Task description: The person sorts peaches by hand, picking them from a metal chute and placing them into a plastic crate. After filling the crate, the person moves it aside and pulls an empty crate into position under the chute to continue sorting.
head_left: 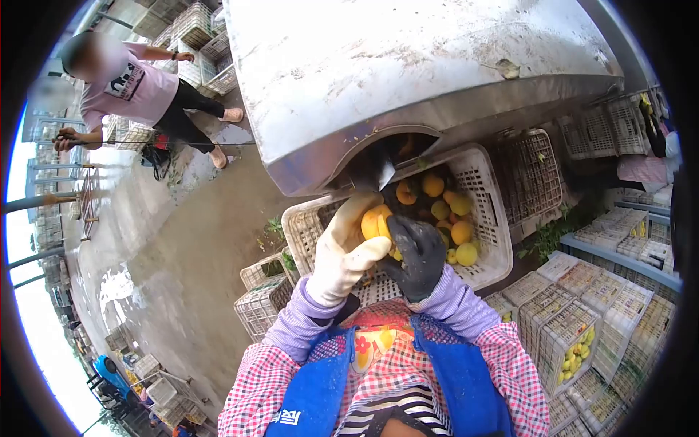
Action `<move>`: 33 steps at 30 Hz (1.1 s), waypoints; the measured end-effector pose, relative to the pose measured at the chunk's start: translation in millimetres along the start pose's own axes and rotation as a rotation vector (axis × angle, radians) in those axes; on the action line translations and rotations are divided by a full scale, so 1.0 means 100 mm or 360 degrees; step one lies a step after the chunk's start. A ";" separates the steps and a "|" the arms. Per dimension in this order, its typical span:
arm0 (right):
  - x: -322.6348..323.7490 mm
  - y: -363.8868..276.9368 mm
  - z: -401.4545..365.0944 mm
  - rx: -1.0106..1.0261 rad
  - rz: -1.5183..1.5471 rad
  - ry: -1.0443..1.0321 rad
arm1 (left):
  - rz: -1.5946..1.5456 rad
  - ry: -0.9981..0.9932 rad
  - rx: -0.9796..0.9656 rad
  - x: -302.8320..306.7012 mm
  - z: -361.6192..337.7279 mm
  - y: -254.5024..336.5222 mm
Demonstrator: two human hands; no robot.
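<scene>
My left hand [346, 244], in a white glove, has its fingers closed round a yellow-orange fruit [374, 223]. My right hand [416, 255], in a dark grey glove, presses its fingertips and thumb against the same fruit from the right. Both hands are over a white plastic crate [489, 211], which holds several yellow and orange fruits [461, 232]. Above the crate is the dark opening of a metal machine, with a metal chute [373, 173] at its mouth.
The metal machine's large top [408, 58] fills the area ahead. A person [142, 91] in a pink shirt stands at the upper left. Stacked crates [557, 320] of fruit are at the right. Another crate [261, 306] is at the lower left. A partly visible person [644, 171] is at the right edge.
</scene>
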State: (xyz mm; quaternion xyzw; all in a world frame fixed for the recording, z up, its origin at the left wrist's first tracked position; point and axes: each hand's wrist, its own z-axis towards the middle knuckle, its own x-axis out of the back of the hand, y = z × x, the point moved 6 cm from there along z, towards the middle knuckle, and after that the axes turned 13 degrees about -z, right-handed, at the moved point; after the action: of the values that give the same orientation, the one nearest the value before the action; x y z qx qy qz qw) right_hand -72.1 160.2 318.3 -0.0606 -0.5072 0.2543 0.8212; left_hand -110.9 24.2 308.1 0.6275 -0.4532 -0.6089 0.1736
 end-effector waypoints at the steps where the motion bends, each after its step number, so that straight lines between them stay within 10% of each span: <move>1: 0.01 0.00 0.03 0.0001 0.0030 0.0026 | -0.0055 -0.0022 0.0019 -0.08 0.01 0.08; 5: -0.03 0.07 0.40 -0.0097 0.0136 0.0167 | 0.0127 0.0296 -0.0558 0.02 -0.09 0.10; 17: -1.07 0.34 0.73 -0.0202 -0.0342 0.0138 | 0.0141 0.0860 -0.0190 0.68 -0.33 -0.23; 25: -0.60 0.38 1.09 -0.0075 0.0036 0.0348 | 0.0176 0.0961 -0.0041 0.83 -0.28 -0.60; 29: -0.33 0.90 0.55 -0.0600 0.0527 0.0225 | 0.0820 0.0630 0.0293 1.05 -0.06 -1.36; 33: -0.97 1.92 -0.73 -0.0913 -0.0300 -0.0506 | 0.1659 -0.0023 0.0661 1.29 0.06 -2.54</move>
State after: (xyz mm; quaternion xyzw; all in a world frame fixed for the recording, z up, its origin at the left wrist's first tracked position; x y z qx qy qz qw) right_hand -112.1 290.9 137.7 -0.2016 -0.6832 0.0305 0.7012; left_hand -45.3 60.4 33.0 0.3371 -0.8150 -0.3449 0.3212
